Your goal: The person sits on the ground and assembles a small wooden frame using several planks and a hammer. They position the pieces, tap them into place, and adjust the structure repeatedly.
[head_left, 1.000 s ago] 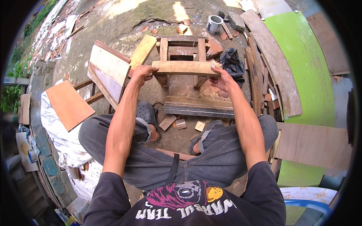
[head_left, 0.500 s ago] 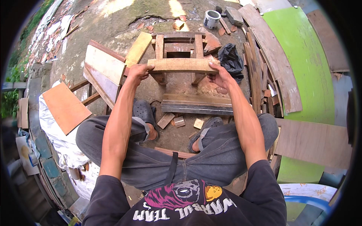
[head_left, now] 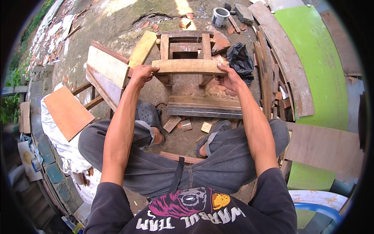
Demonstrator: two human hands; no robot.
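While both arms reach forward from the lower edge, the left hand (head_left: pixel 142 73) is closed on the left end of a plank (head_left: pixel 189 66), thumb on top and fingers curled out of sight beneath. The right hand (head_left: pixel 229 77) grips the right end the same way; its fingertips are hidden behind the wood. The plank lies level across the two front legs of a stool frame (head_left: pixel 186 43), which stands on the ground in front of the person's knees. Whether the plank rests on the legs or hangs just above them cannot be told, since it covers the leg tops.

Behind the frame's right side a black bag (head_left: pixel 240 59) lies crumpled, partly screened by the right wrist. A thick beam (head_left: pixel 205 106) lies flat between the frame and the feet, with three small offcuts (head_left: pixel 187 125) just in front of it. Dark sandals (head_left: pixel 149 114) show past the knees, the right one half hidden by the trouser leg. A yellow board (head_left: pixel 142 48) leans left of the frame, beside a pale panel (head_left: pixel 106 68). A tin (head_left: pixel 220 16) stands far off near the top; its contents are too small to make out. Curved boards (head_left: pixel 286 62) bend along a green sheet (head_left: pixel 318 66) at the right, cut off by the dark rim.
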